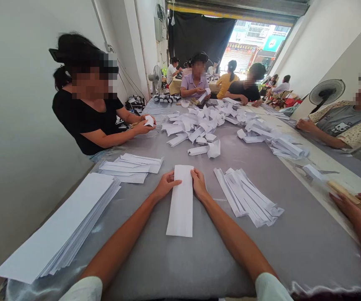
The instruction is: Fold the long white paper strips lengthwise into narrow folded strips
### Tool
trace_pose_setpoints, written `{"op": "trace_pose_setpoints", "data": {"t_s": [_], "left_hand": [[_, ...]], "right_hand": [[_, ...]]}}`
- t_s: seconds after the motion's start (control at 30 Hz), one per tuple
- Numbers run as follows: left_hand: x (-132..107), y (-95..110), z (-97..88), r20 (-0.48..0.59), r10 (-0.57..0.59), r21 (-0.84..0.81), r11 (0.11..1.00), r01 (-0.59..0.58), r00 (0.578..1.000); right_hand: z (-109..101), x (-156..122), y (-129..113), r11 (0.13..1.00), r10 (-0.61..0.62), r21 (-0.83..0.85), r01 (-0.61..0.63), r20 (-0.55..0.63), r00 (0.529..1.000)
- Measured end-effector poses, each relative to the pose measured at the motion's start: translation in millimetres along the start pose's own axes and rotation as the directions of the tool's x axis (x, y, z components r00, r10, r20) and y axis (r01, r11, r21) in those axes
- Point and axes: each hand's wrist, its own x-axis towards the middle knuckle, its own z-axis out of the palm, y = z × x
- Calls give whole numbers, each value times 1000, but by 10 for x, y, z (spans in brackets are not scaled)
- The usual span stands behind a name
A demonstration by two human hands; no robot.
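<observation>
A long white paper strip [180, 200] lies lengthwise on the grey padded table cover [186, 259] straight in front of me. My left hand [167, 186] grips its upper left edge, and my right hand [199, 184] grips its upper right edge. To the left lies a tall stack of flat white paper strips [55, 221]. Nearer the strip, a looser pile of folded white paper [130, 168] sits beyond that stack. On my right is a heap of folded white strips [246, 196].
A large scatter of folded paper [202, 129] covers the table's middle. Co-workers sit along both sides, and a person in black [86, 113] holds a small white piece. At lower right, another person's hand [348, 207] is next to a wooden stick [352, 198]. A wall runs along the left.
</observation>
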Motion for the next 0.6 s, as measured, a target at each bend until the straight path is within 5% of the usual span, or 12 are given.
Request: {"op": "trace_pose_setpoints", "data": {"t_s": [0.3,0.6], "left_hand": [[19,-29,-17,-24,-7,-64,998,5,1000],[-1,15,14,-38,-13,-72,997,10,999]], "right_hand": [[3,-13,62,998,51,-25,-52,-12,999],[14,-17,43,985,-93,-147,91,-6,996]]}}
